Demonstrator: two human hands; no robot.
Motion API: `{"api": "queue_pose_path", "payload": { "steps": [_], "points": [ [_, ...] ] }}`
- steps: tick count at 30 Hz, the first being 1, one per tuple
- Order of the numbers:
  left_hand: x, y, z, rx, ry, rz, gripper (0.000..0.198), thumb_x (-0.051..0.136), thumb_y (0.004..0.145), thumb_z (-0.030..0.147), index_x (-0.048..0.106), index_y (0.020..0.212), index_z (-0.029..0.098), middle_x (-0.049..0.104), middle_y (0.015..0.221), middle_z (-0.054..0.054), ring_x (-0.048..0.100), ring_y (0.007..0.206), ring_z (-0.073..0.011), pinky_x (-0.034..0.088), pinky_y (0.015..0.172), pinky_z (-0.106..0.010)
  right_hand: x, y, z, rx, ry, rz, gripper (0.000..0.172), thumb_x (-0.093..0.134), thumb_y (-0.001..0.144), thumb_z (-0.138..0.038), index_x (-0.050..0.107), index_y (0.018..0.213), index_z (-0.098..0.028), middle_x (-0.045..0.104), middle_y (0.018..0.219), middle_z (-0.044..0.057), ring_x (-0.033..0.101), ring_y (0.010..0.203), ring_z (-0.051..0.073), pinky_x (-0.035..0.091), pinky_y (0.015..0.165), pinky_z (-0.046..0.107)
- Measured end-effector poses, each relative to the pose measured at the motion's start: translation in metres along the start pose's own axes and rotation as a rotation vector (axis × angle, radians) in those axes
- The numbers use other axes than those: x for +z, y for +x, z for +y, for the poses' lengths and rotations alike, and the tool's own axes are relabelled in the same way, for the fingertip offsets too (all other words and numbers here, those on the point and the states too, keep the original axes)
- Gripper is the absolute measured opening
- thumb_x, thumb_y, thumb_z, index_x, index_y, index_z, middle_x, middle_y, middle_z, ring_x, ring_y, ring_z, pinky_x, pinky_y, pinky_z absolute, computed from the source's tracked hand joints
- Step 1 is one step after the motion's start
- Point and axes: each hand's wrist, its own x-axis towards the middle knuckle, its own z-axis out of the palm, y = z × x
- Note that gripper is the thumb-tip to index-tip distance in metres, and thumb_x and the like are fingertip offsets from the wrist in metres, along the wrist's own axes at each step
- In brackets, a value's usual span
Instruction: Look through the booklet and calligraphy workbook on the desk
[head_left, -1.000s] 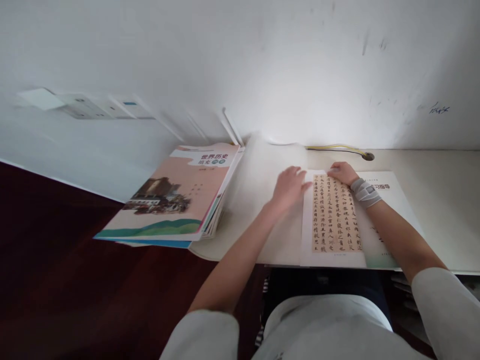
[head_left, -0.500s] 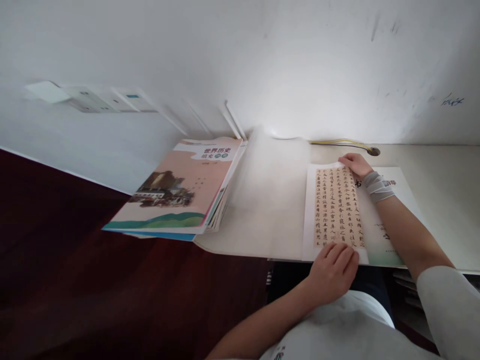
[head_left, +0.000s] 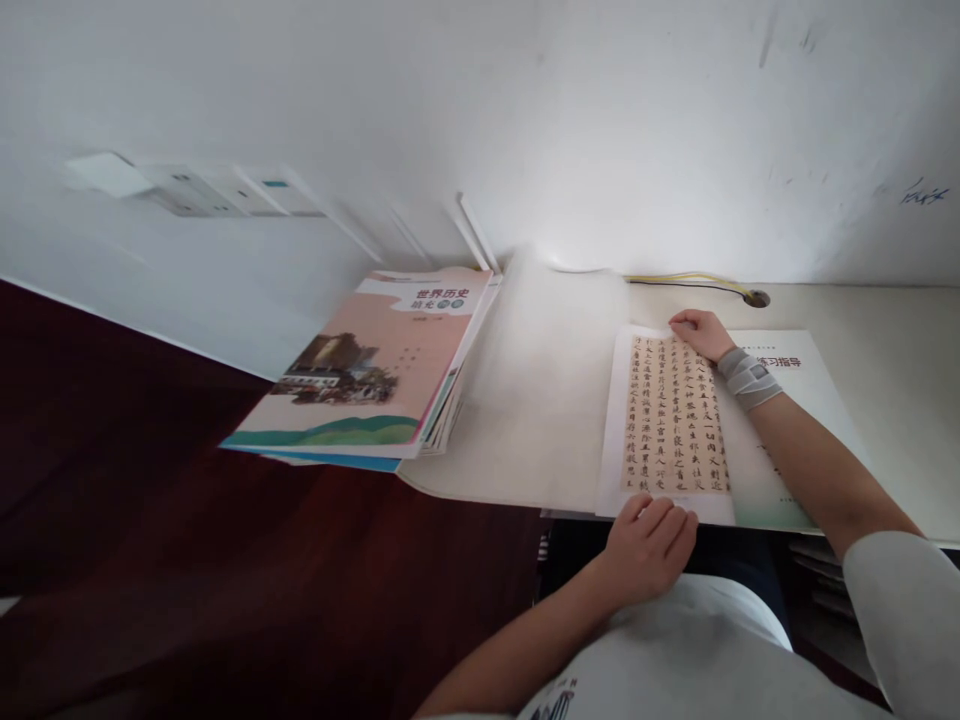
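A calligraphy sheet [head_left: 667, 420], tan with columns of black characters and a white border, lies near the desk's front edge. It partly covers a white and green workbook [head_left: 780, 440] to its right. At the sheet's top edge, my right hand [head_left: 703, 333] has its fingers pinched on the paper; a grey wrap [head_left: 748, 378] circles that wrist. My left hand [head_left: 652, 540] is closed at the lower edge of the sheet, its fingers curled over the border. The left thumb is largely hidden.
On the left a stack of books [head_left: 367, 360] stands at the desk's end, a pink history book on top. Yellow and black cables [head_left: 690, 278] run along the wall to a hole in the desk [head_left: 759, 299]. Wall sockets [head_left: 232, 192] are at upper left.
My right hand has slid left along the sheet's top edge, uncovering more of the workbook's title. My left hand has drawn back slightly toward me and left. The view has shifted a little.
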Motion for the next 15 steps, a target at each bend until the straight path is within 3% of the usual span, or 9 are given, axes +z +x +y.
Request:
{"api": "queue_pose_path", "payload": {
  "steps": [3,5,9,15],
  "points": [
    [-0.003,-0.001,-0.001,0.013,0.013,-0.052,0.007,0.055,0.082,0.012,0.058,0.088,0.014,0.062,0.074,-0.001,0.055,0.072,-0.0124,0.039,0.068,-0.03,-0.001,0.0,-0.001,-0.037,-0.042,-0.093,0.032,0.052,0.076,-0.037,0.068,0.093,-0.015,0.069,0.093,0.006,0.06,0.086,0.019,0.045,0.082,0.032],
    [-0.006,-0.003,-0.003,0.005,0.027,-0.076,0.008,0.054,0.083,0.013,0.058,0.09,0.014,0.062,0.075,-0.002,0.056,0.074,-0.0132,0.04,0.069,-0.03,0.0,0.0,-0.002,-0.052,-0.13,-0.086,0.03,0.052,0.077,-0.032,0.067,0.096,-0.016,0.069,0.098,0.006,0.06,0.089,0.019,0.044,0.085,0.033],
    [-0.006,-0.009,-0.009,-0.012,0.04,-0.108,0.008,0.052,0.083,0.012,0.058,0.09,0.012,0.062,0.075,-0.003,0.056,0.074,-0.0144,0.04,0.069,-0.03,0.009,-0.001,-0.004,-0.061,-0.281,0.009,0.028,0.055,0.075,-0.029,0.067,0.097,-0.016,0.067,0.101,0.01,0.056,0.098,0.025,0.04,0.092,0.039],
    [-0.004,-0.016,0.0,-0.094,-0.012,-0.052,0.011,0.056,0.081,0.013,0.058,0.091,0.016,0.063,0.077,-0.001,0.058,0.078,-0.0135,0.042,0.075,-0.03,0.012,0.001,-0.001,-0.052,-0.147,0.274,0.038,0.04,0.086,-0.044,0.064,0.098,-0.017,0.063,0.101,0.011,0.055,0.098,0.022,0.043,0.088,0.036]
  ]
}}
